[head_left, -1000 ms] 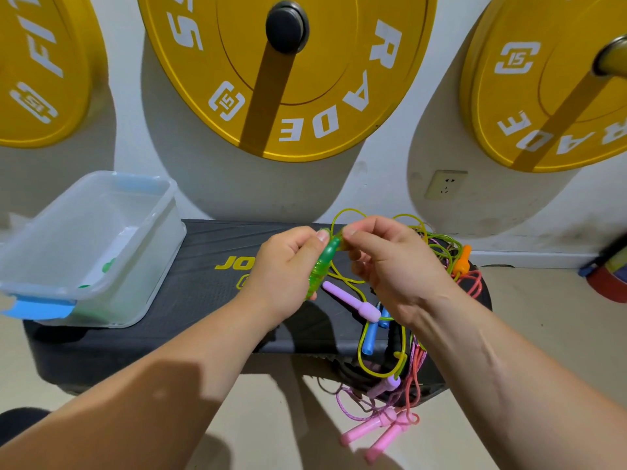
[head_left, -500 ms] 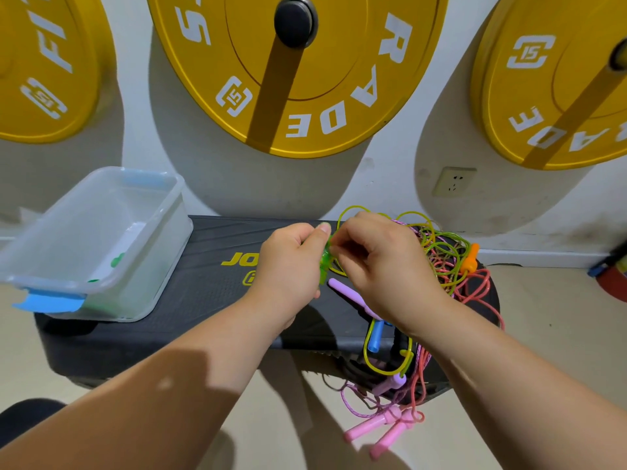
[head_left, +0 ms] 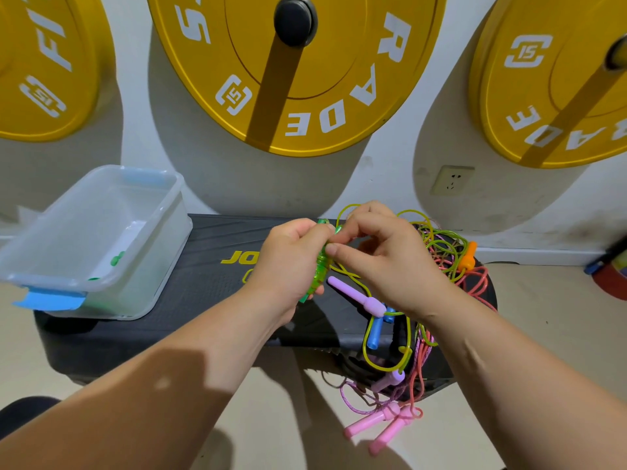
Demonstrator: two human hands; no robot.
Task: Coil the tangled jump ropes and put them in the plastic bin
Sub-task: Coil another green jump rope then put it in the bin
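My left hand [head_left: 288, 262] grips a translucent green jump-rope handle [head_left: 319, 269], held upright above the black step platform [head_left: 210, 276]. My right hand [head_left: 383, 259] pinches the yellow-green rope [head_left: 386, 366] at the handle's top end. The tangle of ropes [head_left: 441, 252] lies on the platform's right side, with a purple handle [head_left: 356, 298], blue handles [head_left: 375, 330] and an orange handle [head_left: 468, 256] in it. Pink handles [head_left: 376, 425] hang off the front edge. The clear plastic bin [head_left: 98, 239] with blue clips stands on the platform's left end.
Yellow weight plates [head_left: 295, 72] hang on the white wall behind, with a wall socket [head_left: 451, 179] at the right. Small green bits lie in the bin. A red and blue object [head_left: 610, 269] sits on the floor at far right.
Both hands have shifted slightly up and right with the green handle. My right hand's fingers moved around the handle's top with the yellow-green rope. The view has tilted down a little.
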